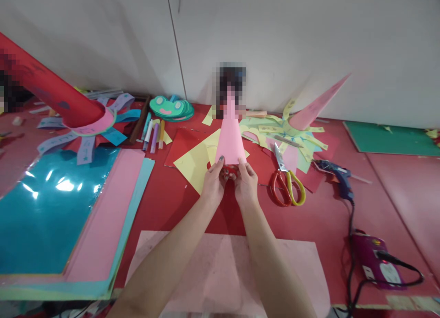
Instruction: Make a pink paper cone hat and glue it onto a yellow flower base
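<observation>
Both my hands hold the wide lower end of a pink paper cone [231, 141], whose narrow tip points away from me. My left hand [213, 180] pinches its left corner, thumb on top. At the right corner my right hand [246, 180] grips the same edge. The fingers beneath the cone are partly hidden. Under and behind it lie a yellow paper sheet [190, 160] and red paper [180, 141]. Scissors [282, 171] with one red and one yellow handle rest just right of my right hand. A large pink sheet [220, 258] lies below my forearms.
Left are stacked coloured sheets [113, 208], a red cone with paper strips [82, 107], markers [153, 137] and green frog cutouts [172, 108]. At right stand a pink cone [316, 105], a glue gun [338, 173] and a purple power box with cable [376, 258]. A wall [292, 43] closes the back.
</observation>
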Action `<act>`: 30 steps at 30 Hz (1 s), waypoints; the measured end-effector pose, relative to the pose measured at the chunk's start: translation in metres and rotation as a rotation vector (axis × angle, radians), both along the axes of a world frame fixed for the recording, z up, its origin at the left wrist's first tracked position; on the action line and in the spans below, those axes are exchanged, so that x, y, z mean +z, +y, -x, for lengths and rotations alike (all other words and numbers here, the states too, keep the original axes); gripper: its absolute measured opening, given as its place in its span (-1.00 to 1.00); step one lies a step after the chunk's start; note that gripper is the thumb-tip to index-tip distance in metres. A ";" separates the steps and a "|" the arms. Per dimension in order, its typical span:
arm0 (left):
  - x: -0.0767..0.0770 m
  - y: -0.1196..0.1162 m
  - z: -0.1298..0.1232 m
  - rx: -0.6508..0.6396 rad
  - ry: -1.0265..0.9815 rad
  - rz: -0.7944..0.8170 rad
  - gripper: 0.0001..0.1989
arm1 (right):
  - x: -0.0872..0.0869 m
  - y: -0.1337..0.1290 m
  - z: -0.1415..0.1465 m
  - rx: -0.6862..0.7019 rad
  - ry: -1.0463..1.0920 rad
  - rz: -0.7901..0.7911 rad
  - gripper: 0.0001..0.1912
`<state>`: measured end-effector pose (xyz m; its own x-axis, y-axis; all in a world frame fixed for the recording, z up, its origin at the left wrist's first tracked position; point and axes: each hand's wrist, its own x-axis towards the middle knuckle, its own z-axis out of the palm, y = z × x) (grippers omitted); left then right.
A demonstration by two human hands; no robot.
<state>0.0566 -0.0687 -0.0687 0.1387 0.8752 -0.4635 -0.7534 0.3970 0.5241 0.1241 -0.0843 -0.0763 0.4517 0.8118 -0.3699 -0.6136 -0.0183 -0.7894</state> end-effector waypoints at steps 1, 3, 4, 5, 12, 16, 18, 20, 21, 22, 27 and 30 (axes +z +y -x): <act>-0.001 0.000 0.000 0.003 0.000 0.005 -0.66 | 0.000 0.000 0.000 0.001 -0.005 0.007 -0.66; -0.002 0.001 0.000 0.012 0.009 0.024 -0.67 | 0.000 0.000 0.000 0.004 -0.018 0.019 -0.66; -0.002 0.001 0.000 0.017 0.017 0.038 -0.67 | 0.001 0.000 -0.001 0.005 -0.016 0.022 -0.66; -0.002 0.001 0.000 0.022 0.025 0.052 -0.67 | 0.001 0.001 -0.001 0.003 -0.007 0.023 -0.66; 0.000 0.000 0.001 0.008 0.038 0.059 -0.67 | 0.005 0.000 -0.001 -0.001 0.029 0.031 -0.68; -0.001 0.001 0.001 0.009 0.044 0.056 -0.67 | 0.005 -0.001 0.000 0.002 0.010 0.043 -0.67; -0.001 0.001 0.001 0.011 0.040 0.053 -0.66 | 0.005 -0.001 0.000 -0.002 0.003 0.048 -0.66; -0.001 0.001 0.001 0.008 0.031 0.043 -0.66 | 0.004 0.000 0.000 -0.003 -0.004 0.047 -0.65; -0.001 0.000 0.001 0.006 0.027 0.039 -0.66 | 0.004 0.000 0.000 -0.003 -0.007 0.048 -0.65; -0.001 0.000 0.001 0.006 0.026 0.036 -0.67 | 0.004 0.000 0.000 -0.003 -0.010 0.048 -0.66; -0.001 0.001 0.001 0.021 0.029 0.045 -0.66 | 0.002 0.000 -0.001 0.013 -0.002 0.031 -0.68; -0.001 0.001 0.002 0.027 0.011 0.038 -0.65 | 0.001 -0.002 0.000 0.065 -0.005 -0.007 -0.68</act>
<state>0.0547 -0.0672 -0.0699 0.1100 0.8605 -0.4975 -0.7588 0.3960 0.5172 0.1241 -0.0859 -0.0755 0.3996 0.8424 -0.3616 -0.6071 -0.0524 -0.7929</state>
